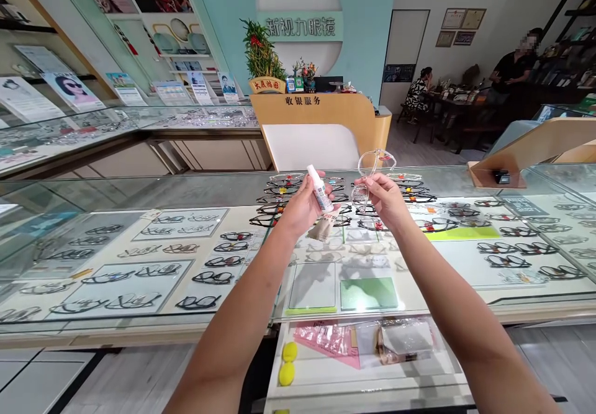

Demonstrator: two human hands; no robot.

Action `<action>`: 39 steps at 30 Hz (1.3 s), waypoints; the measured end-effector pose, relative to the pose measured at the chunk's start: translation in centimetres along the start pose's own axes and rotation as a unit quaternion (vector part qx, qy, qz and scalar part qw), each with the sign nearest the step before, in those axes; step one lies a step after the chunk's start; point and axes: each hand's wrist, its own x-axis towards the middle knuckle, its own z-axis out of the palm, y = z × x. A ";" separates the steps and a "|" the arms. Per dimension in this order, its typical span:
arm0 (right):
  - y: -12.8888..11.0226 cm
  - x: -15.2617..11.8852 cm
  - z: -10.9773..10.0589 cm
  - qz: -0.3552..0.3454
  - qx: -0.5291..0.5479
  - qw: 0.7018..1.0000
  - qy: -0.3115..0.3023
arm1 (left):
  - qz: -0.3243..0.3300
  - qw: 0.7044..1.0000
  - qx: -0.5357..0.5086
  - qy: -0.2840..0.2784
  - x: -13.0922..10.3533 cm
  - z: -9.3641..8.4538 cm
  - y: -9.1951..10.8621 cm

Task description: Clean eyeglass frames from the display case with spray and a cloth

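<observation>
Above the glass counter, my left hand (302, 206) is closed around a small white spray bottle (321, 192), tilted with its cap end up and to the left. A beige cloth (323, 226) hangs below the bottle, seemingly held in the same hand. My right hand (384, 200) pinches a pair of clear-framed eyeglasses (376, 161), held up on edge with one lens above the fingers and the other below. A small red mark shows on the upper lens. The glasses and the bottle are apart. Behind both hands, rows of dark-framed eyeglasses (274, 209) lie on the counter.
Under the glass countertop (209, 181) are more eyeglasses (228, 262). An open drawer (372, 395) below holds a pink bag (330, 342), plastic packets and yellow round cases (288, 352). A wooden-framed mirror (535, 141) stands right. Past the wooden reception desk (321, 113), two people are at the back right.
</observation>
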 end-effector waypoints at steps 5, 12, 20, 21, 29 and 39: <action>0.1 0.0 0.2 0.019 -0.006 1.000 -0.009 | -0.023 1.000 0.018 -0.008 -0.2 0.1 -0.1; -0.3 -0.2 0.7 0.042 -0.008 0.999 -0.023 | -0.047 0.997 0.033 -0.048 -0.4 -0.1 0.2; 0.2 -0.5 0.8 0.062 -0.047 0.993 -0.086 | -0.045 0.994 0.095 -0.035 -0.1 -0.1 0.7; 0.4 -0.6 0.9 0.063 -0.052 0.992 -0.098 | -0.021 0.991 0.128 -0.015 0.0 -0.3 0.4; 0.6 -1.1 1.6 0.087 -0.066 0.981 -0.158 | 0.097 0.916 0.386 0.049 0.2 -0.6 -0.9; 0.2 -0.8 1.3 0.090 -0.012 0.990 -0.104 | 0.079 0.918 0.388 0.012 0.0 -0.3 -0.6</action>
